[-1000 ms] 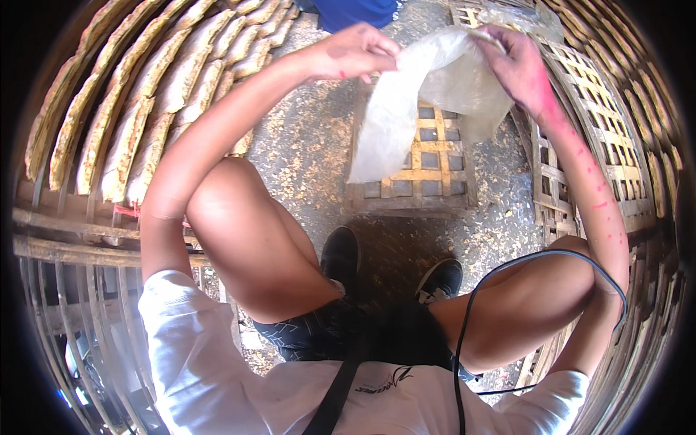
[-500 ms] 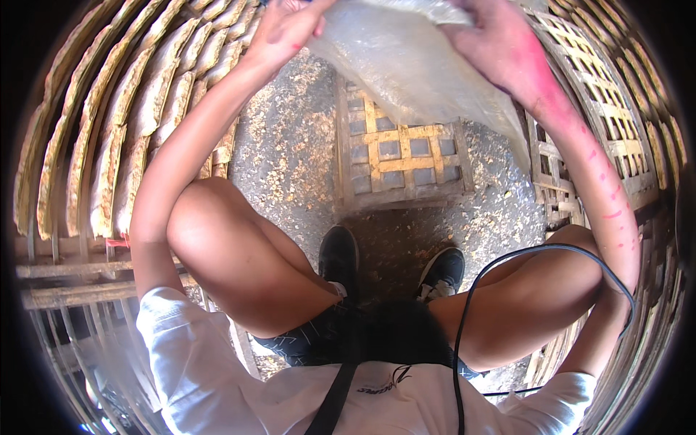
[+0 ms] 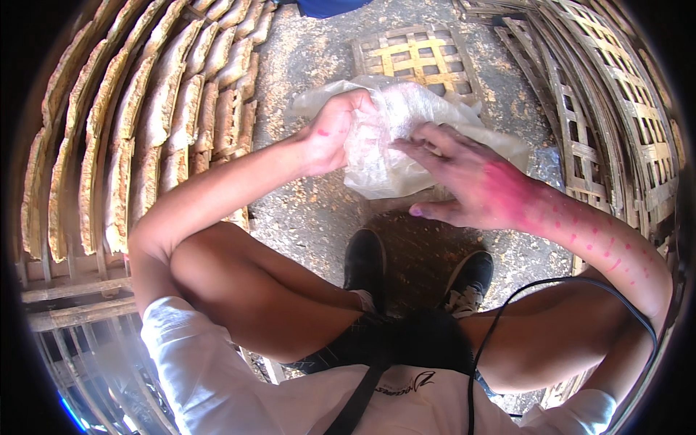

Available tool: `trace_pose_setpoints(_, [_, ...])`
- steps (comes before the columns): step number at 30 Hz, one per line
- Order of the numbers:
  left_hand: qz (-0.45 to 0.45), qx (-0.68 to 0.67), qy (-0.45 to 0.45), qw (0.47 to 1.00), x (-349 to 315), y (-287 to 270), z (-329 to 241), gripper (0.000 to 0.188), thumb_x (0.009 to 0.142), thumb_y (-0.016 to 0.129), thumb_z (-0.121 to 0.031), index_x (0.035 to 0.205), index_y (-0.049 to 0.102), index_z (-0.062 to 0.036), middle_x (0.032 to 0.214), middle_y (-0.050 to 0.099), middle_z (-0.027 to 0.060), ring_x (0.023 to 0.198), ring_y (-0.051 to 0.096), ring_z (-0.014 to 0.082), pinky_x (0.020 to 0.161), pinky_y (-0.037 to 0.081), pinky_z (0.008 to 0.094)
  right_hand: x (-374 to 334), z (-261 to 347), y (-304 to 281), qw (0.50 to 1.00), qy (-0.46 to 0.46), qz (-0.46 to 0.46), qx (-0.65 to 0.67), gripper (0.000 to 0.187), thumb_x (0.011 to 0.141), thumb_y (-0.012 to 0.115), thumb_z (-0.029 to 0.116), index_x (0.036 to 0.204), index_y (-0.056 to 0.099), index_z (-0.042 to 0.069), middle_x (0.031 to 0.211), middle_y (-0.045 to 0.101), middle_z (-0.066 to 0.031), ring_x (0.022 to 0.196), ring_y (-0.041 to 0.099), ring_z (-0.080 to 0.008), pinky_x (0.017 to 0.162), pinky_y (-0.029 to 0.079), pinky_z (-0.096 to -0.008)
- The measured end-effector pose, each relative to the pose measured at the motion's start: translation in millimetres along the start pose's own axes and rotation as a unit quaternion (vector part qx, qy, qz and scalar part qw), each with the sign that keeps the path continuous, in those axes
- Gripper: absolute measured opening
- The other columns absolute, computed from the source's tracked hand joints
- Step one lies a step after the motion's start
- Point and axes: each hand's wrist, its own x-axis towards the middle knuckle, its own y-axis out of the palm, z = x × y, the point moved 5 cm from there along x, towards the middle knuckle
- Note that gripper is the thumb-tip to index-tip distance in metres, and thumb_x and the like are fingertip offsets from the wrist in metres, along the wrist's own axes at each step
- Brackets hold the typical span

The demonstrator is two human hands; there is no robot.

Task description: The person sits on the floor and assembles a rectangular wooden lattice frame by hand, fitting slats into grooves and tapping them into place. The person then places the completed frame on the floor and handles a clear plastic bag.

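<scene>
A crumpled translucent plastic sheet or bag (image 3: 384, 174) is bunched up in front of me, above my shoes. My left hand (image 3: 333, 134) is closed on its left side, with the fingertips partly buried in the folds. Over the right side of the plastic lies my right hand (image 3: 471, 177), stained pink on its back and wrist. Its fingers reach onto the plastic and its thumb stands apart, so it looks open. Beyond the plastic a wooden lattice frame (image 3: 417, 52) rests on the floor, partly covered by it.
Rows of rough, pale-edged panels (image 3: 170, 101) stand close on my left. Several lattice frames (image 3: 631, 94) lean on my right. Bits of debris litter the grey floor (image 3: 290, 232). Something blue (image 3: 330, 6) shows at the far edge. A black cable (image 3: 551, 281) loops by my right arm.
Both hands have come down and nearer to me with the plastic, which was spread out and is now bunched. The right hand's fingers have spread. The view has shifted, showing more floor ahead.
</scene>
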Motion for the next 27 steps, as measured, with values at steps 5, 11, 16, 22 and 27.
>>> trace_pose_setpoints(5, [0.101,-0.161,-0.008,0.982,-9,5,-2,0.042,0.091,0.044,-0.022,0.121,0.064,-0.0004,0.115,0.071,0.0155,0.108,0.070,0.0301,0.103,0.055,0.0473,1,-8,-23,0.995,0.004,-0.089,-0.040,0.083,0.089,0.079,0.036,0.158,0.040,0.009,0.162,0.038,-0.0172,0.152,0.039,-0.0367,0.125,0.037,-0.0494])
trace_pose_setpoints(11, [0.341,-0.319,0.020,0.884,-17,8,10,0.052,0.089,0.043,-0.027,0.129,0.058,0.0023,0.126,0.067,0.0170,0.118,0.065,0.0311,0.106,0.052,0.0486,3,-2,-5,0.995,-0.076,0.001,-0.058,0.100,0.090,0.074,0.056,0.167,0.027,0.012,0.174,0.023,-0.0142,0.160,0.024,-0.0338,0.131,0.023,-0.0539])
trace_pose_setpoints(16, [0.215,-0.177,-0.047,0.959,-24,6,1,0.069,0.086,0.042,-0.033,0.141,0.054,0.0057,0.138,0.064,0.0216,0.125,0.062,0.0338,0.110,0.048,0.0473,-10,-35,-10,0.996,-0.051,-0.014,-0.071,0.098,0.076,0.087,0.017,0.161,0.038,0.007,0.168,0.036,-0.0142,0.154,0.039,-0.0308,0.127,0.034,-0.0479])
trace_pose_setpoints(22, [0.058,-0.107,-0.026,0.992,-32,3,-21,0.072,0.081,0.043,-0.030,0.141,0.055,0.0082,0.133,0.067,0.0229,0.118,0.066,0.0352,0.109,0.049,0.0455,-42,-107,-15,0.990,0.029,-0.021,-0.136,0.041,0.084,0.074,0.007,0.124,0.067,0.004,0.118,0.074,-0.0181,0.112,0.072,-0.0317,0.107,0.054,-0.0463])
trace_pose_setpoints(27, [0.011,-0.086,0.012,0.996,-22,-13,-32,0.071,0.082,0.043,-0.027,0.144,0.051,0.0076,0.136,0.064,0.0229,0.122,0.064,0.0349,0.110,0.050,0.0493,-53,-138,-57,0.970,0.137,-0.042,-0.196,0.046,0.084,0.078,0.012,0.127,0.066,0.005,0.121,0.069,-0.0215,0.116,0.069,-0.0329,0.108,0.052,-0.0469])
